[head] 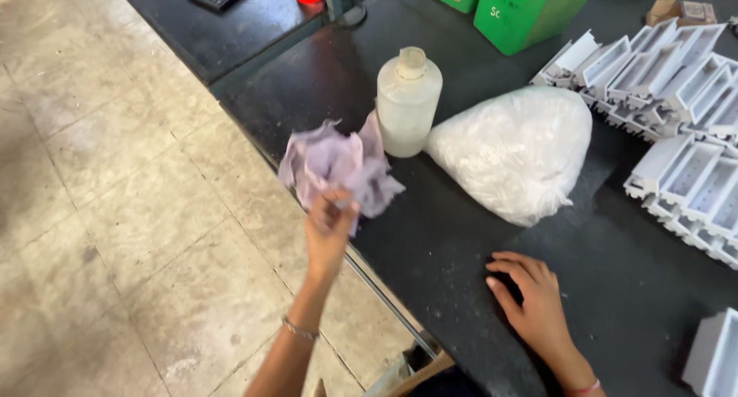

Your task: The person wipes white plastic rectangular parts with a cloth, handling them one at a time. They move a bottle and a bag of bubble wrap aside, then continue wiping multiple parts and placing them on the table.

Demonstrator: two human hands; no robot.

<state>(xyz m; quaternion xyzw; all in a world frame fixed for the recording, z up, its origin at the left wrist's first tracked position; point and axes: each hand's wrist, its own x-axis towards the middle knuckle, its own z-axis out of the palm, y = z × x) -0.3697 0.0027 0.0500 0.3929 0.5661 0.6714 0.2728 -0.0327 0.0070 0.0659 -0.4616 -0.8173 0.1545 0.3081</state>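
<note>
The crumpled pale-purple cloth [338, 170] lies at the near edge of the black table [615, 289], touching the white plastic bottle [407, 101]. The left hand [329, 226] pinches its lower corner with closed fingers, directly below it. The right hand [530, 297] rests flat and empty on the table, well apart, toward the bag of white material [515, 151].

head cam, looking down (close), table [430, 235]

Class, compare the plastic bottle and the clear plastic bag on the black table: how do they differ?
The bottle stands upright and rigid; the bag lies slumped and bulging. The bottle is cloudy white and capped; the bag is clear, packed with whitish stuff. Both rest on the black table, side by side.
</note>
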